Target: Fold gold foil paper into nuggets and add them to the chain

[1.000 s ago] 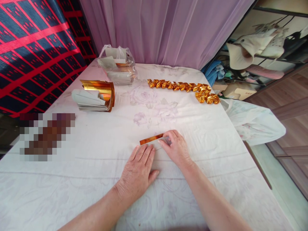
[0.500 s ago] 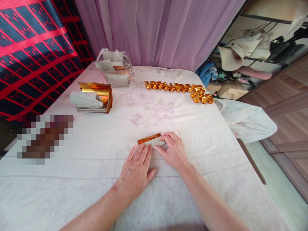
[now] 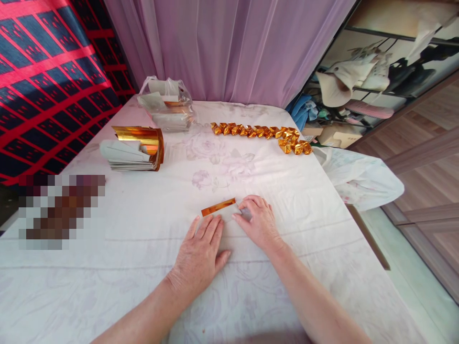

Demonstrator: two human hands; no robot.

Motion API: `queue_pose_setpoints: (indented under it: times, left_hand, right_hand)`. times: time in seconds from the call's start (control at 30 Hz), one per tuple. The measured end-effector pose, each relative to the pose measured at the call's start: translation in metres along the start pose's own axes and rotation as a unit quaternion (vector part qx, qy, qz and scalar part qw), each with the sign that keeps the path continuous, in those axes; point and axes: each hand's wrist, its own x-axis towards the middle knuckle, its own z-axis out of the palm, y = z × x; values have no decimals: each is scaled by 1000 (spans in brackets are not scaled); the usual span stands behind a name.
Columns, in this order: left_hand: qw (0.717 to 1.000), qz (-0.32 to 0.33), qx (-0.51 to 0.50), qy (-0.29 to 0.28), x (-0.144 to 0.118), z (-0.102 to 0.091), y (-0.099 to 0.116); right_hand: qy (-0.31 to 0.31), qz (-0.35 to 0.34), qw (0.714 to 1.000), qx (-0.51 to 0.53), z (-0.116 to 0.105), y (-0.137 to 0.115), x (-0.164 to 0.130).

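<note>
A table (image 3: 107,296) covered in a pale floral cloth fills most of the view, with a lilac curtain (image 3: 229,48) hanging behind it and a red and navy patterned fabric (image 3: 43,81) at the left. Far back on the cloth sits a clear plastic bag (image 3: 165,102) of paper sheets. Nearer, at the left, lies a stack of gold foil sheets (image 3: 134,149), its top sheet curling upward. A row of small folded gold pieces (image 3: 260,135) runs along the far right side of the table, apparently finished and set out of the way.

Close to the person, at the table's middle, a small foil sheet (image 3: 222,211) lies flat on the cloth, silver side up, its far edge turned over to show a gold strip. The left hand (image 3: 199,255) rests palm down, fingers straight and together, seemingly pinning the sheet's near edge. The right hand (image 3: 258,224) has its fingertips bent and pressed onto the sheet's right end, likely sharpening the fold
</note>
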Motion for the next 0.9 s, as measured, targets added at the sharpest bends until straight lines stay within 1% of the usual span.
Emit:
queue_pose_setpoints:
  times: [0.17, 0.33, 0.47, 0.6, 0.67, 0.77, 0.9]
  left_hand:
    - [1000, 2, 1, 4, 0, 0, 0]
    - [1000, -12, -17, -2, 1, -3, 0]
    - [999, -26, -28, -19, 8, -7, 3]
    - [997, -60, -24, -40, 17, -10, 10]
    - [996, -67, -24, -46, 19, -10, 11]
    - [997, -58, -24, -39, 16, -10, 9]
    - [999, -40, -14, -14, 3, -11, 0]
  right_hand:
    - [-10, 0, 1000, 9, 1, 12, -1]
    - [-13, -5, 1000, 12, 3, 15, -1]
    - [-3, -15, 1000, 6, 5, 16, -1]
    - [5, -18, 1000, 3, 6, 15, -1]
    - [8, -15, 1000, 2, 6, 14, -1]
    - [3, -15, 1000, 0, 5, 15, 0]
    - [-7, -15, 1000, -4, 5, 16, 0]
